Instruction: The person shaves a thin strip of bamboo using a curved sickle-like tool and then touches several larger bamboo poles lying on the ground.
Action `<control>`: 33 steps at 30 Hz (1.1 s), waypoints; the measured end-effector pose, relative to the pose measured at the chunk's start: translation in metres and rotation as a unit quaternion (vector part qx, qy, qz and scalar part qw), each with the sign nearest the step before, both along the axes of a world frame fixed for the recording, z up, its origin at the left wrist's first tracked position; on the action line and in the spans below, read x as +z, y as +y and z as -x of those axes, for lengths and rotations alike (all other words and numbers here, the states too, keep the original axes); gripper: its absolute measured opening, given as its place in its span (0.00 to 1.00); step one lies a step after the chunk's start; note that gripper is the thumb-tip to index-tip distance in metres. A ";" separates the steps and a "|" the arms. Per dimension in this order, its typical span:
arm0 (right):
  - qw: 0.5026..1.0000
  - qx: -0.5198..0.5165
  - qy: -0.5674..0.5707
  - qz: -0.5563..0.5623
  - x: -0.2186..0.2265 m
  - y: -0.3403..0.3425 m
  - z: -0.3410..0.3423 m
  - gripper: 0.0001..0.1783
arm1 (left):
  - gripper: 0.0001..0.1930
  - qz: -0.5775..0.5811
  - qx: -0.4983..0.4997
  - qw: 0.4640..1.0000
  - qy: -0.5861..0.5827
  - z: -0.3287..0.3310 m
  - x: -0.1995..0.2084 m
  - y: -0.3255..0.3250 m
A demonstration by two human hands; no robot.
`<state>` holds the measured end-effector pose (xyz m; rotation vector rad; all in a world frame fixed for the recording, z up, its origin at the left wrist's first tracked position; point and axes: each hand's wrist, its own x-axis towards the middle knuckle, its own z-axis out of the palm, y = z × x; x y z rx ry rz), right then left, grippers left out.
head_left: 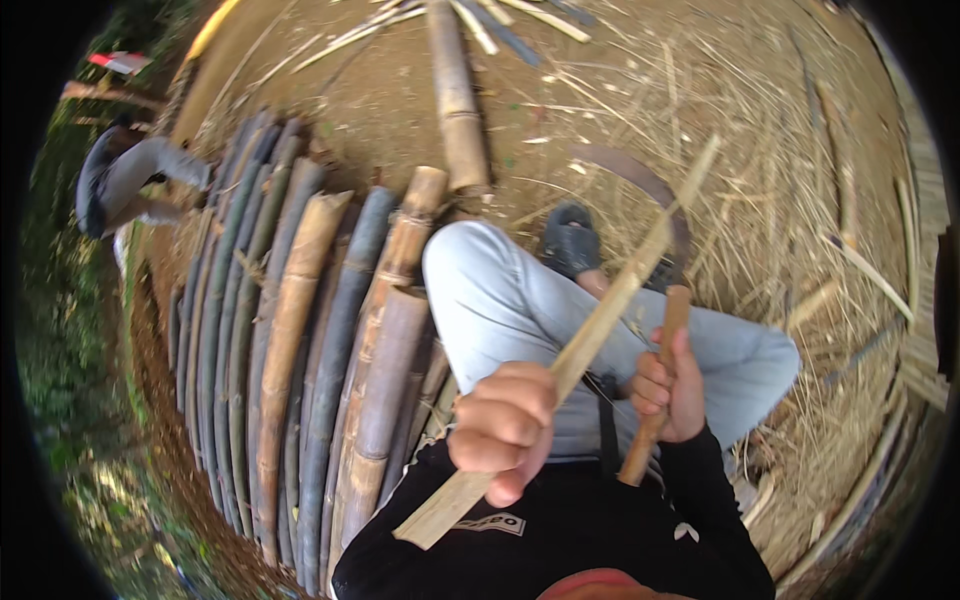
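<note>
My left hand (505, 425) is closed around a flat, pale bamboo strip (625, 280). The strip slants from near my chest up toward the far right, its lower end sticking out below my fist. In my right hand (672, 385) is the wooden handle of a sickle (676, 315), fingers wrapped round it. The sickle's dark curved blade arcs up and to the left. In this view the far part of the strip crosses the blade; whether the two touch I cannot tell.
A row of bamboo poles (300, 270) lies along my left side. One more pole (455, 100) lies straight ahead, with split strips (480, 25) beyond it. Thin shavings (740, 210) litter the ground at right. Another person (140, 175) bends over at the far left.
</note>
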<state>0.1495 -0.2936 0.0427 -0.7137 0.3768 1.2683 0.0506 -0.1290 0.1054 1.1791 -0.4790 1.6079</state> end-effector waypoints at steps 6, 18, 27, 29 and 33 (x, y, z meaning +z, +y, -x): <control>0.993 0.010 -0.075 0.088 0.015 0.016 -0.032 0.22 | 0.16 -0.014 0.000 0.999 0.033 0.005 -0.011 0.001; 0.988 -0.026 -0.063 0.141 0.029 0.012 -0.031 0.22 | 0.17 -0.025 0.008 0.998 0.054 0.016 -0.020 -0.017; 0.992 -0.013 -0.081 0.100 0.017 -0.009 -0.015 0.22 | 0.16 -0.017 0.014 0.998 0.064 -0.005 -0.032 -0.024; 0.993 0.025 -0.024 0.113 0.016 -0.019 -0.006 0.22 | 0.17 -0.011 0.009 0.999 0.042 -0.003 -0.030 -0.027; 0.993 0.052 -0.048 0.097 0.019 -0.017 -0.011 0.25 | 0.17 0.007 0.016 0.999 0.047 0.002 -0.026 -0.022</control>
